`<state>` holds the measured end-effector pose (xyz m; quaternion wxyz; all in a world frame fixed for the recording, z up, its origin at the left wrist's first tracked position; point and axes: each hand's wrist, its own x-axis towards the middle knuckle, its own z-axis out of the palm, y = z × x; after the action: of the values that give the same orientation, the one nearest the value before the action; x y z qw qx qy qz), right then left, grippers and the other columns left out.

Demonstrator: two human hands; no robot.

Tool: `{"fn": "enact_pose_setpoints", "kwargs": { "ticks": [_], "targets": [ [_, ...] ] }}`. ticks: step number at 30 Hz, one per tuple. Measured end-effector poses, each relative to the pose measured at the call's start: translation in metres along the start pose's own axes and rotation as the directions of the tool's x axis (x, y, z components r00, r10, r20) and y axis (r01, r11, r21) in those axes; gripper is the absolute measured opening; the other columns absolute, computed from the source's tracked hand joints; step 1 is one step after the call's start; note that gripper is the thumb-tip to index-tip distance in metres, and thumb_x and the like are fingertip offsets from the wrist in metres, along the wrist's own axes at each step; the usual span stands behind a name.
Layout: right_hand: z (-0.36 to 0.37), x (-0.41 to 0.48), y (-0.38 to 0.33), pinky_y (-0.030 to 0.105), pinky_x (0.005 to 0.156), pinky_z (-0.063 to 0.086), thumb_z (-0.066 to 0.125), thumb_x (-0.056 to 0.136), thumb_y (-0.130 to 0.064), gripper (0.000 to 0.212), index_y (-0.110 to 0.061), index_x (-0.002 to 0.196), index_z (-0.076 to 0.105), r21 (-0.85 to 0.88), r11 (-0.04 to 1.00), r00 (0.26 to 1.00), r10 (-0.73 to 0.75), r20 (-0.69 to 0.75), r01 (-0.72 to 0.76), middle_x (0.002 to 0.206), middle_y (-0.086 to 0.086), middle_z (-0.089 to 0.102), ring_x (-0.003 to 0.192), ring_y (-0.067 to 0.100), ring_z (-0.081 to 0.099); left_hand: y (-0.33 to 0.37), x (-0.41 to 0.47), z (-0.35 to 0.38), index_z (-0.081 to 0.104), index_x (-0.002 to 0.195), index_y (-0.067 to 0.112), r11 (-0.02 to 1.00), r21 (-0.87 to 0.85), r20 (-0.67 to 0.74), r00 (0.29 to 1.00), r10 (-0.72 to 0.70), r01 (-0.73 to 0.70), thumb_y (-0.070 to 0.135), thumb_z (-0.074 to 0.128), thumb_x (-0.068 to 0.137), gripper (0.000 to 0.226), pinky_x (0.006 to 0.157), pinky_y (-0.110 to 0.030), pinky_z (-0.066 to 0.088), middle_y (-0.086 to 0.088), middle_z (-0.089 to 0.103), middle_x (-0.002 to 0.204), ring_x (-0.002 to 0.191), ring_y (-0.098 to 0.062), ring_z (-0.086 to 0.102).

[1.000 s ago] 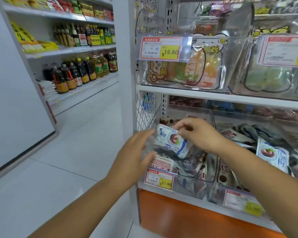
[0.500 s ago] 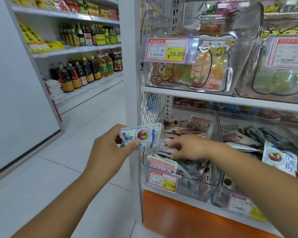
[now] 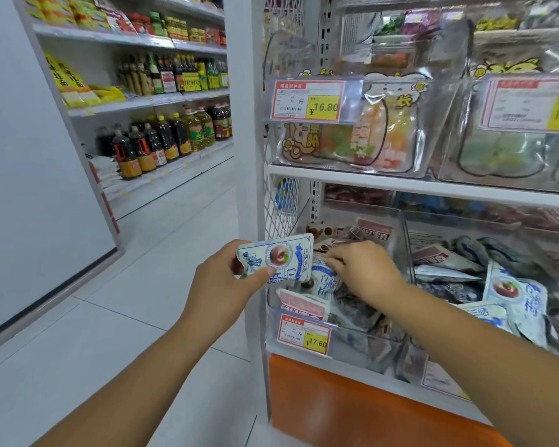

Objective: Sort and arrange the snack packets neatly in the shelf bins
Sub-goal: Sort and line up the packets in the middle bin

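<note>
Head view of a white shop shelf [image 3: 400,185] carrying clear plastic bins, with an aisle of bottled goods off to the left. On the lower level sit two bins side by side. The left bin [image 3: 359,345], at the shelf's left end, holds a jumble of pink-and-white, dark and blue-and-white snack packets. The right bin [image 3: 413,359] holds dark packets and several blue-and-white packets [image 3: 513,291]. The left hand [image 3: 220,285] pinches one blue-and-white packet [image 3: 281,258] between thumb and fingers, just outside the left bin's front left corner, its long axis lying roughly level from left to right. The right hand [image 3: 359,269] reaches down into the left bin, fingers curled and seemingly pinching the top edge of a second blue-and-white packet [image 3: 323,280]. Both held packets probably belong in the right bin, which lies to the right of both hands, nearer the right hand.
</note>
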<state>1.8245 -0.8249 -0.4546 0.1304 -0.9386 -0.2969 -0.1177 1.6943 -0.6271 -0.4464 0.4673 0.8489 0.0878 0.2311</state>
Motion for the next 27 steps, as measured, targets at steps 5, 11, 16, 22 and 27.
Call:
{"fn": "enact_pose_setpoints", "kwargs": {
  "ticks": [5, 11, 16, 22, 27],
  "targets": [
    [-0.042, -0.028, 0.019, 0.027, 0.06, 0.041, 0.051, 0.098, -0.027, 0.012, -0.023, 0.093, 0.061, 0.274, 0.955, 0.968, 0.166, -0.19, -0.11, 0.078, -0.004, 0.066, 0.073, 0.019, 0.06, 0.01, 0.001, 0.015, 0.064, 0.102, 0.031, 0.997, -0.077, 0.008, 1.0, -0.003, 0.003, 0.025, 0.075, 0.081, 0.025, 0.066, -0.015, 0.05, 0.018, 0.071, 0.091, 0.083, 0.003, 0.065],
    [-0.078, -0.078, 0.05, 0.026, 0.058, 0.057, 0.047, 0.1, -0.024, 0.015, -0.012, 0.092, 0.053, 0.756, 0.605, 0.93, 0.366, 0.015, -0.251, 0.082, 0.019, 0.048, 0.07, 0.021, 0.055, 0.044, -0.006, 0.055, 0.065, 0.102, 0.029, 0.961, -0.267, 0.199, 0.98, -0.011, 0.065, 0.019, 0.076, 0.081, 0.026, 0.079, -0.03, 0.056, 0.013, 0.074, 0.094, 0.089, -0.007, 0.069],
    [-0.086, -0.113, 0.06, 0.042, 0.073, 0.06, 0.047, 0.099, -0.032, 0.019, -0.015, 0.105, 0.055, 0.881, 0.361, 0.915, 0.366, 0.167, -0.306, 0.102, 0.007, 0.068, 0.078, 0.023, 0.071, 0.088, -0.009, 0.11, 0.064, 0.097, 0.031, 0.949, -0.315, 0.282, 0.956, 0.086, 0.008, 0.023, 0.076, 0.081, 0.021, 0.064, -0.011, 0.051, 0.018, 0.072, 0.089, 0.079, 0.005, 0.066],
    [-0.091, -0.117, 0.09, 0.052, 0.069, 0.057, 0.064, 0.091, -0.032, 0.023, -0.016, 0.103, 0.053, 0.829, 0.457, 0.789, 0.613, -0.032, -0.321, 0.103, 0.001, 0.065, 0.066, 0.022, 0.069, 0.115, -0.002, 0.157, 0.057, 0.114, 0.032, 0.936, -0.34, 0.287, 0.938, 0.195, -0.091, 0.028, 0.078, 0.079, 0.041, 0.072, -0.01, 0.048, 0.017, 0.065, 0.094, 0.083, 0.004, 0.062],
    [-0.081, -0.106, 0.136, 0.032, 0.059, 0.037, 0.066, 0.089, -0.034, 0.039, -0.006, 0.111, 0.049, 0.309, 0.749, 0.737, 0.651, -0.182, -0.586, 0.085, 0.01, 0.058, 0.071, 0.024, 0.052, 0.081, 0.016, 0.132, 0.058, 0.123, 0.036, 0.951, 0.091, 0.37, 0.897, 0.242, -0.294, 0.041, 0.069, 0.084, 0.041, 0.096, -0.024, 0.044, 0.018, 0.055, 0.118, 0.107, 0.001, 0.054]
  ]
}}
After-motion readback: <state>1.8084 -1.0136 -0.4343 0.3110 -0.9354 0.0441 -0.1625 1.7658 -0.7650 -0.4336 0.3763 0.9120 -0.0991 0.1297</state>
